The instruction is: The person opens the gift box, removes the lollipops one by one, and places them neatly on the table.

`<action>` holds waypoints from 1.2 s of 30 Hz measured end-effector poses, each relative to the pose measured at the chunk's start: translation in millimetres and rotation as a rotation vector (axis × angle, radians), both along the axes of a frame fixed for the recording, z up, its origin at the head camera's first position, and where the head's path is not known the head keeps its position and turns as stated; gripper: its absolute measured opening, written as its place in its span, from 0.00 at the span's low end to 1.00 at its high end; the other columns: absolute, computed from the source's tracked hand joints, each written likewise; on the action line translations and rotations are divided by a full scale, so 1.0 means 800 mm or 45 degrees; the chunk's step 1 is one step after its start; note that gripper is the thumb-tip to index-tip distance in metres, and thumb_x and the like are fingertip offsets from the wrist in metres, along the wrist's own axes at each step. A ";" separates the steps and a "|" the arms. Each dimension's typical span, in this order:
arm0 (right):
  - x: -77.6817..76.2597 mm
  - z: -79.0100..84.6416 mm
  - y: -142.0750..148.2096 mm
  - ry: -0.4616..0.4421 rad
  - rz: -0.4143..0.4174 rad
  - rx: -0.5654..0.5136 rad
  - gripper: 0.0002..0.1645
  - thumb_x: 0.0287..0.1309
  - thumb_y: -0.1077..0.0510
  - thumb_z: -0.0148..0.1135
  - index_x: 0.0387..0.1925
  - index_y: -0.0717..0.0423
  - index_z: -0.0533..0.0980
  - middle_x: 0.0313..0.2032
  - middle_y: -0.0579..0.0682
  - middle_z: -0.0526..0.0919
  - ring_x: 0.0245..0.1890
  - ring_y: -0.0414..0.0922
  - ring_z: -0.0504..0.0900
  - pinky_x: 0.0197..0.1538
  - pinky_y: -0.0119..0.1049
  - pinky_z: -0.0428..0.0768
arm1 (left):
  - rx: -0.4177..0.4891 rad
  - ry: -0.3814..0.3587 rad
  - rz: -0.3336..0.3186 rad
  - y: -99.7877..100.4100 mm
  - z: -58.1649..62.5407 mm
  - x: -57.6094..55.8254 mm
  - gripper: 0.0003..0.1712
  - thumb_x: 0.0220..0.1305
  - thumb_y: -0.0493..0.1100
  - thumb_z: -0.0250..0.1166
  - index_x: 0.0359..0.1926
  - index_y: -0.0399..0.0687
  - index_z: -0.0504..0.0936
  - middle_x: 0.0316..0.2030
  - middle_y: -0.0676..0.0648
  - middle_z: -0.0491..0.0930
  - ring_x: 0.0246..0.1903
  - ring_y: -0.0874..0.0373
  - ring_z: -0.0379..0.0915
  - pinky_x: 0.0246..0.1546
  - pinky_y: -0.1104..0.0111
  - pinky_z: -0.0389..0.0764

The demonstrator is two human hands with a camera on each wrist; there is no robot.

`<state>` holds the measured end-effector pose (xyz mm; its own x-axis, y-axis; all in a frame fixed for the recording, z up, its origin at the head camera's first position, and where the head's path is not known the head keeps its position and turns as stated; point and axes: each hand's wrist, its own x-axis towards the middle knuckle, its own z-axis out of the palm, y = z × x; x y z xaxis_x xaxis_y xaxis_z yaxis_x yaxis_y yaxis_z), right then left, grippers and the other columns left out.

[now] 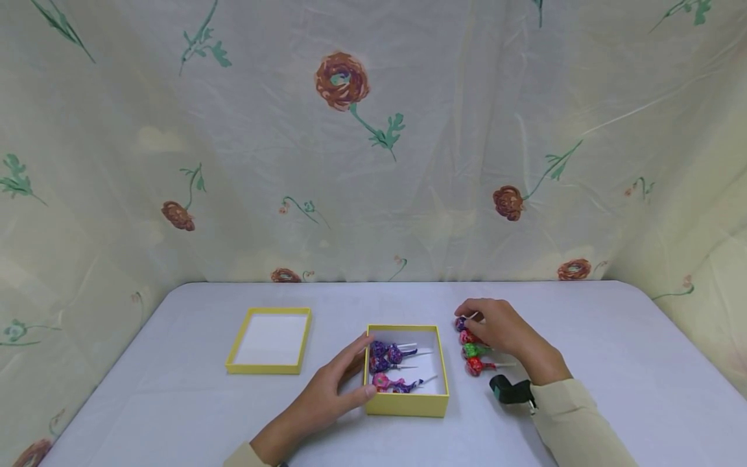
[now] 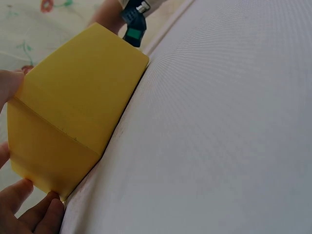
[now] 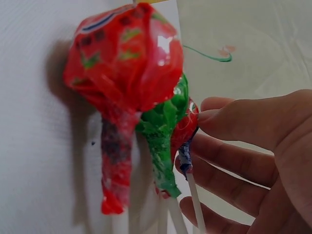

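Note:
My left hand (image 1: 329,390) rests along the left wall of a yellow open box (image 1: 406,405), thumb by the near corner and fingers farther back. In the left wrist view, fingertips (image 2: 18,191) touch the yellow box (image 2: 73,97). Inside lie several wrapped lollipops, purple ones (image 1: 379,364) and a pink one (image 1: 382,381). My right hand (image 1: 504,327) pinches a purple lollipop (image 1: 461,323) at the far end of a row. Nearer in that row are a pinkish-red lollipop (image 1: 465,337), a green one (image 1: 470,351) and a red one (image 1: 475,366). In the right wrist view, the pinched candy is mostly hidden.
A yellow-rimmed lid (image 1: 267,368) lies inner side up to the left of the box. White cloth (image 1: 175,402) covers the table, and a floral curtain (image 1: 432,168) hangs behind it. A dark wrist device (image 1: 510,390) sits by the right sleeve.

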<state>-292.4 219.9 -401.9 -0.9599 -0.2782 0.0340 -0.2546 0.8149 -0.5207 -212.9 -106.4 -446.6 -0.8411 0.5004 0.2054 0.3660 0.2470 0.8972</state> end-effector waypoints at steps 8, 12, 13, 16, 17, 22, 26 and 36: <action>0.002 0.007 -0.003 0.025 0.004 0.008 0.14 0.61 0.63 0.61 0.49 0.54 0.81 0.45 0.52 0.83 0.44 0.50 0.79 0.47 0.45 0.85 | 0.000 0.001 0.006 0.000 -0.001 0.000 0.41 0.64 0.47 0.64 0.74 0.61 0.55 0.74 0.54 0.49 0.69 0.56 0.56 0.69 0.62 0.61; 0.006 0.013 -0.007 0.060 0.025 0.003 0.15 0.61 0.63 0.62 0.49 0.54 0.80 0.47 0.54 0.82 0.47 0.51 0.79 0.47 0.44 0.85 | -0.003 -0.024 0.013 0.002 0.004 0.002 0.42 0.64 0.44 0.64 0.74 0.59 0.55 0.74 0.53 0.50 0.69 0.55 0.56 0.69 0.60 0.60; 0.007 0.016 -0.008 0.070 0.030 0.001 0.15 0.61 0.63 0.62 0.49 0.54 0.80 0.48 0.54 0.82 0.47 0.51 0.78 0.46 0.44 0.85 | -0.002 -0.033 0.013 0.002 0.008 0.003 0.42 0.64 0.43 0.64 0.75 0.58 0.55 0.74 0.52 0.50 0.69 0.55 0.56 0.69 0.59 0.60; 0.013 0.024 -0.013 0.096 0.046 -0.009 0.15 0.61 0.63 0.62 0.50 0.55 0.80 0.49 0.55 0.81 0.48 0.52 0.78 0.44 0.42 0.86 | 0.007 -0.050 0.007 0.004 0.022 0.010 0.42 0.64 0.40 0.64 0.75 0.52 0.54 0.74 0.48 0.50 0.70 0.52 0.55 0.69 0.56 0.59; 0.015 0.027 -0.015 0.104 0.049 -0.009 0.15 0.61 0.64 0.62 0.50 0.55 0.80 0.49 0.55 0.81 0.48 0.52 0.78 0.44 0.42 0.86 | 0.007 -0.053 0.004 0.004 0.027 0.013 0.42 0.64 0.40 0.64 0.75 0.50 0.54 0.74 0.47 0.50 0.70 0.51 0.55 0.69 0.56 0.59; 0.024 0.040 -0.023 0.141 0.081 -0.006 0.15 0.61 0.64 0.62 0.49 0.53 0.81 0.49 0.55 0.82 0.48 0.52 0.79 0.47 0.46 0.85 | -0.007 -0.049 -0.006 0.005 0.040 0.019 0.41 0.64 0.40 0.63 0.74 0.46 0.54 0.74 0.44 0.49 0.70 0.50 0.55 0.69 0.55 0.59; 0.030 0.048 -0.029 0.173 0.120 -0.011 0.15 0.60 0.63 0.64 0.49 0.52 0.81 0.48 0.54 0.82 0.48 0.51 0.79 0.48 0.47 0.84 | 0.002 -0.036 0.007 0.004 0.024 0.012 0.42 0.64 0.40 0.64 0.75 0.50 0.54 0.74 0.46 0.50 0.69 0.51 0.55 0.69 0.56 0.59; 0.042 0.060 -0.045 0.250 0.207 -0.012 0.14 0.60 0.62 0.64 0.48 0.52 0.81 0.47 0.50 0.83 0.47 0.49 0.80 0.48 0.46 0.84 | 0.028 0.010 -0.011 -0.001 -0.002 -0.001 0.42 0.64 0.46 0.65 0.75 0.58 0.55 0.74 0.53 0.51 0.69 0.56 0.55 0.69 0.62 0.60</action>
